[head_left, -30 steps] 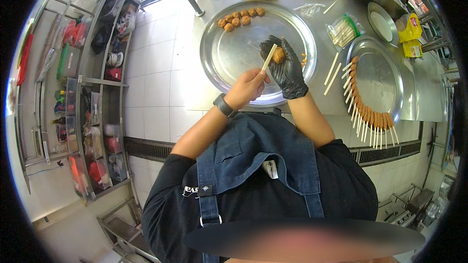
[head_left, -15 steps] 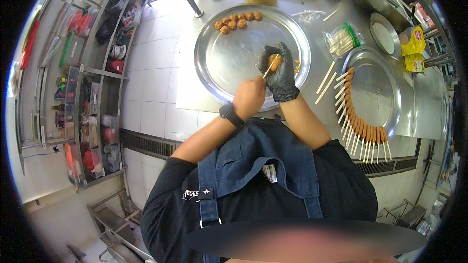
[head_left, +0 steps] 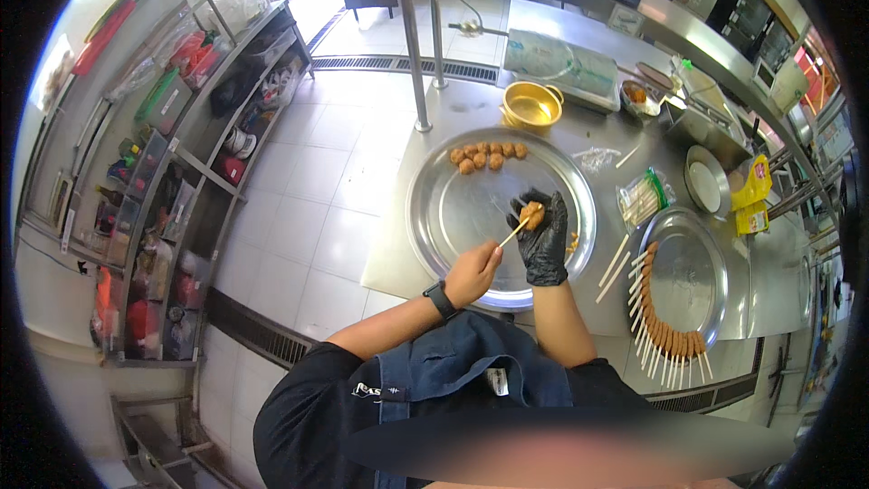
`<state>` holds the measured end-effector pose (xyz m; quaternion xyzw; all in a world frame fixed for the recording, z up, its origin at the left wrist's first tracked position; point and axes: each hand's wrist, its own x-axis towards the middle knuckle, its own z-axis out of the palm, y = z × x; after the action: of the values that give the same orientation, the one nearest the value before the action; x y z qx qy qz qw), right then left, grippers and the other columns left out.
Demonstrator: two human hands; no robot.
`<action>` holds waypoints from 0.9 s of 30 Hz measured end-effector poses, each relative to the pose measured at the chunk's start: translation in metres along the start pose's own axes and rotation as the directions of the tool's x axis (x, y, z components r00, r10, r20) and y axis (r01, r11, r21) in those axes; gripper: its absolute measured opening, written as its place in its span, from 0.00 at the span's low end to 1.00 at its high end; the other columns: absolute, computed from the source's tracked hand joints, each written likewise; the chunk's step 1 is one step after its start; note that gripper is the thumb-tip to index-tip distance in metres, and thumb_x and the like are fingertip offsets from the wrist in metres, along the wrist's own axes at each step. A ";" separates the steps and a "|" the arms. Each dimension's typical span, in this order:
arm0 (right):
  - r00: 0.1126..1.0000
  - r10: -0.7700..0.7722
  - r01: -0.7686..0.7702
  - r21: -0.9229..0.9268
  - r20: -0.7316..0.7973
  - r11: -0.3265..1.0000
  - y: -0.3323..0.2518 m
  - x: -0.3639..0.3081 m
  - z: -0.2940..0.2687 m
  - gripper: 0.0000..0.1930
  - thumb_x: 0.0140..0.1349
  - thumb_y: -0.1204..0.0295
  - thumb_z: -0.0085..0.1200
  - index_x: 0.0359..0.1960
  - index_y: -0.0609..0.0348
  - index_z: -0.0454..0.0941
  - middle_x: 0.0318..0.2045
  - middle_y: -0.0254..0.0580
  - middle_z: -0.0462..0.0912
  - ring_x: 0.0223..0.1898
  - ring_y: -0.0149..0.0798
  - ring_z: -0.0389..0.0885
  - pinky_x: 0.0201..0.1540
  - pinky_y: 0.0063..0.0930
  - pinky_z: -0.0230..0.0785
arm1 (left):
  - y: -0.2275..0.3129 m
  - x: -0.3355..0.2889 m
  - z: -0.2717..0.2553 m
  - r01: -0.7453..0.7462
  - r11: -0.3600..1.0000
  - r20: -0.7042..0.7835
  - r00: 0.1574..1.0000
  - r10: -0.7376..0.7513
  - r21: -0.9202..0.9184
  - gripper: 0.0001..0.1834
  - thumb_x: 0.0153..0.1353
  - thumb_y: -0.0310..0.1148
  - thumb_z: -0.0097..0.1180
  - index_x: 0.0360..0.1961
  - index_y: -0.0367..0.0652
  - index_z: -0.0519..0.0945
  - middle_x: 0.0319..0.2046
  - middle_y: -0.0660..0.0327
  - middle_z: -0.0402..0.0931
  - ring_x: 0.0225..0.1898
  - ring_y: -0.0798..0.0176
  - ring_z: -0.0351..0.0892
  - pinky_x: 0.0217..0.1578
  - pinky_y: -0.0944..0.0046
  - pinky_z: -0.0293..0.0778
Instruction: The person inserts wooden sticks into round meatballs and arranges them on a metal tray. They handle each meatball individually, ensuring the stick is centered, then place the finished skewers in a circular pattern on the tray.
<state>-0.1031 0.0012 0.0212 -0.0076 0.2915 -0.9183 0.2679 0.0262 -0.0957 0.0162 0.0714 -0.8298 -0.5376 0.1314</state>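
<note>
Brown lump (head_left: 533, 215) in right hand (head_left: 546, 242), stick (head_left: 514, 234) in left hand (head_left: 474, 274)

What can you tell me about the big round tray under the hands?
The round tray looks like shiny, silvery metal, with a broad rim. It lies flat on the metal table. Brown balls cluster toward its far edge; crumbs lie near its right edge. The gloved right hand hides part of it.
</note>
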 end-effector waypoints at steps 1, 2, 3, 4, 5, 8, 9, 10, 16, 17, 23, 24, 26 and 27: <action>1.000 0.025 -0.025 0.025 0.004 0.999 0.009 0.003 0.004 0.18 0.66 0.53 0.45 0.33 0.55 0.77 0.28 0.37 0.79 0.31 0.39 0.78 0.34 0.33 0.72 | -0.004 0.001 -0.009 -0.006 1.000 0.018 1.000 0.006 0.023 0.15 0.68 0.37 0.41 0.30 0.36 0.70 0.21 0.43 0.70 0.27 0.37 0.71 0.29 0.47 0.64; 0.999 0.033 -0.033 0.047 0.010 0.998 0.018 0.006 0.008 0.18 0.66 0.54 0.45 0.29 0.54 0.76 0.22 0.35 0.76 0.25 0.36 0.76 0.27 0.29 0.70 | -0.008 0.000 -0.017 -0.003 0.999 0.039 0.999 0.001 0.036 0.15 0.68 0.37 0.41 0.30 0.36 0.69 0.22 0.43 0.70 0.28 0.36 0.71 0.29 0.46 0.64; 0.998 0.047 -0.050 0.064 0.052 0.997 0.027 0.006 0.012 0.12 0.66 0.60 0.48 0.27 0.51 0.72 0.20 0.30 0.72 0.20 0.30 0.70 0.24 0.24 0.63 | -0.012 -0.001 -0.025 0.002 0.999 0.061 0.998 -0.005 0.050 0.15 0.68 0.37 0.41 0.31 0.36 0.69 0.22 0.43 0.70 0.28 0.36 0.71 0.29 0.46 0.64; 0.997 0.040 -0.041 0.020 0.063 0.999 0.033 0.007 0.018 0.14 0.66 0.59 0.48 0.25 0.51 0.70 0.19 0.30 0.70 0.19 0.29 0.68 0.22 0.24 0.61 | -0.015 -0.002 -0.033 0.016 0.998 0.088 0.996 -0.022 0.066 0.14 0.68 0.38 0.42 0.31 0.36 0.69 0.22 0.42 0.70 0.29 0.35 0.71 0.29 0.46 0.64; 0.995 0.043 -0.042 -0.015 0.091 0.999 0.039 0.007 0.026 0.16 0.66 0.58 0.47 0.22 0.51 0.69 0.17 0.30 0.68 0.17 0.28 0.66 0.20 0.23 0.60 | -0.017 -0.004 -0.040 -0.047 0.997 0.066 0.997 0.043 0.061 0.14 0.68 0.38 0.41 0.32 0.36 0.68 0.22 0.43 0.70 0.29 0.35 0.71 0.29 0.45 0.63; 0.966 0.049 -0.057 0.025 0.253 0.998 0.053 0.003 0.059 0.18 0.67 0.57 0.46 0.20 0.50 0.68 0.16 0.30 0.68 0.17 0.27 0.66 0.19 0.22 0.58 | -0.027 -0.004 -0.066 -0.069 0.995 0.071 0.995 0.064 0.078 0.15 0.68 0.38 0.41 0.31 0.36 0.68 0.22 0.43 0.70 0.29 0.37 0.71 0.29 0.47 0.64; 0.959 0.043 -0.066 0.073 0.281 0.995 0.058 0.000 0.073 0.17 0.67 0.57 0.46 0.22 0.51 0.69 0.17 0.30 0.69 0.18 0.28 0.67 0.20 0.23 0.59 | -0.031 -0.006 -0.076 -0.061 0.998 0.079 0.995 0.059 0.016 0.16 0.69 0.38 0.41 0.30 0.36 0.69 0.22 0.45 0.70 0.28 0.41 0.71 0.30 0.50 0.65; 0.925 0.002 -0.065 0.152 0.381 0.986 0.064 -0.002 0.086 0.16 0.67 0.58 0.47 0.24 0.51 0.70 0.18 0.30 0.70 0.19 0.28 0.68 0.21 0.24 0.59 | -0.036 -0.007 -0.084 -0.060 0.997 0.087 0.994 0.064 -0.047 0.16 0.69 0.38 0.40 0.30 0.36 0.70 0.21 0.47 0.69 0.26 0.45 0.71 0.30 0.53 0.66; 0.942 0.003 0.062 0.183 -0.336 0.981 0.088 -0.007 0.119 0.15 0.68 0.59 0.45 0.23 0.50 0.68 0.18 0.30 0.67 0.17 0.29 0.63 0.21 0.27 0.57 | -0.061 -0.006 -0.114 0.077 0.950 0.310 0.951 0.021 -0.301 0.18 0.70 0.39 0.41 0.29 0.36 0.72 0.20 0.55 0.69 0.24 0.59 0.69 0.31 0.60 0.68; 1.000 0.021 -0.021 0.028 -0.007 0.999 0.089 -0.010 0.115 0.20 0.68 0.56 0.44 0.18 0.50 0.64 0.14 0.30 0.62 0.15 0.31 0.59 0.19 0.27 0.53 | -0.063 -0.006 -0.117 0.167 0.946 0.392 0.919 -0.047 -0.278 0.18 0.70 0.39 0.41 0.29 0.36 0.73 0.20 0.56 0.69 0.24 0.60 0.68 0.30 0.61 0.68; 0.979 -0.191 0.188 -0.052 -0.066 0.981 0.114 -0.007 0.100 0.16 0.67 0.57 0.44 0.28 0.53 0.73 0.25 0.33 0.76 0.25 0.36 0.75 0.30 0.27 0.70 | -0.061 -0.006 -0.134 -0.029 1.000 0.209 0.977 0.029 -0.002 0.19 0.71 0.40 0.41 0.29 0.36 0.73 0.19 0.58 0.68 0.24 0.65 0.66 0.30 0.63 0.67; 0.977 -0.197 0.195 -0.026 -0.082 0.980 0.118 -0.007 0.101 0.16 0.67 0.57 0.44 0.31 0.54 0.75 0.28 0.35 0.79 0.28 0.37 0.79 0.33 0.28 0.74 | -0.062 -0.005 -0.137 -0.016 0.999 0.237 0.971 0.027 -0.050 0.20 0.71 0.41 0.41 0.29 0.36 0.73 0.19 0.58 0.68 0.24 0.65 0.66 0.30 0.63 0.67; 0.989 -0.137 0.139 0.030 -0.062 0.990 0.112 -0.008 0.100 0.14 0.67 0.58 0.44 0.37 0.53 0.77 0.33 0.37 0.81 0.36 0.41 0.81 0.42 0.31 0.74 | -0.063 0.000 -0.138 0.019 0.991 0.292 0.956 0.022 -0.135 0.20 0.71 0.41 0.40 0.29 0.36 0.73 0.20 0.57 0.68 0.25 0.65 0.66 0.31 0.63 0.67; 0.979 -0.144 0.151 0.036 -0.143 0.988 0.110 -0.009 0.100 0.13 0.67 0.59 0.44 0.34 0.53 0.75 0.30 0.36 0.80 0.33 0.38 0.79 0.37 0.30 0.73 | -0.064 0.001 -0.137 0.003 0.987 0.324 0.945 0.051 -0.164 0.20 0.71 0.42 0.40 0.29 0.36 0.73 0.20 0.57 0.68 0.25 0.65 0.66 0.31 0.63 0.67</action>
<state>-0.0246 -0.1225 0.0465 0.0414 0.2867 -0.9404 0.1782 0.0637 -0.2420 0.0108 -0.0397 -0.7945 -0.6059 0.0041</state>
